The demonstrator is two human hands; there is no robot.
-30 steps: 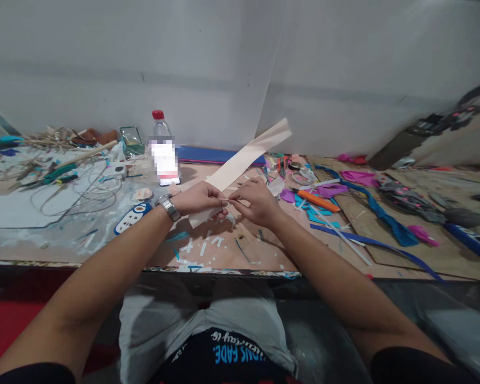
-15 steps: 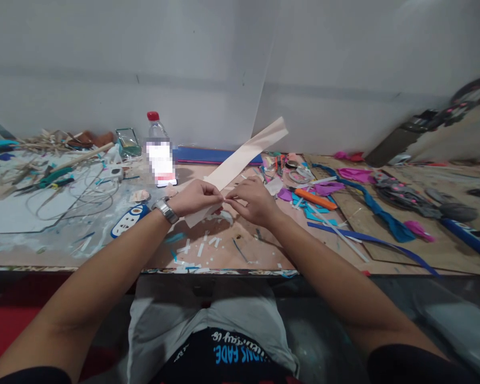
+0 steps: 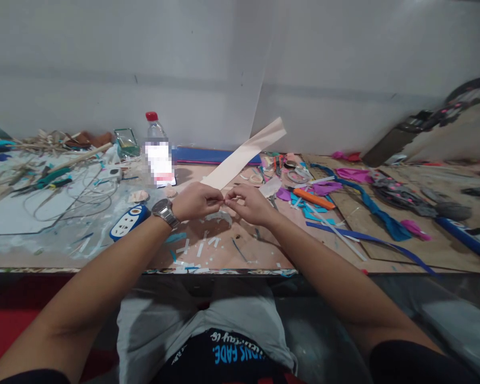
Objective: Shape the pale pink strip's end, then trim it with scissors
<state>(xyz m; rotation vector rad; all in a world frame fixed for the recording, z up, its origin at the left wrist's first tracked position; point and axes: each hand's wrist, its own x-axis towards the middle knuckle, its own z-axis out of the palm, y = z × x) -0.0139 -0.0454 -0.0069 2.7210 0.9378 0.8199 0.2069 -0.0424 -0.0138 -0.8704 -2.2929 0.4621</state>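
A long cream paper strip [image 3: 240, 159] slants up and to the right from behind my hands, its far end raised near the wall. My left hand [image 3: 195, 202], below a metal wristwatch [image 3: 165, 212], pinches at the strip's near part with thumb and curled fingers. Against its fingertips, my right hand [image 3: 251, 205] pinches too, at the same spot. The strip's near end is hidden behind my fingers. Just what lies between the fingertips is too small to see clearly.
A phone [image 3: 160, 164] leans on a red-capped bottle [image 3: 155, 127]. A power strip [image 3: 128, 222] lies left of my wrist. To the right are an orange cutter [image 3: 314, 198], coloured scraps and a blue ribbon [image 3: 370, 240]. Pliers [image 3: 48, 180] and cables lie on the left.
The strip's near end, which showed below my hands, has gone out of sight behind them. My left fingers are more curled, and the fingertips of both hands still meet.
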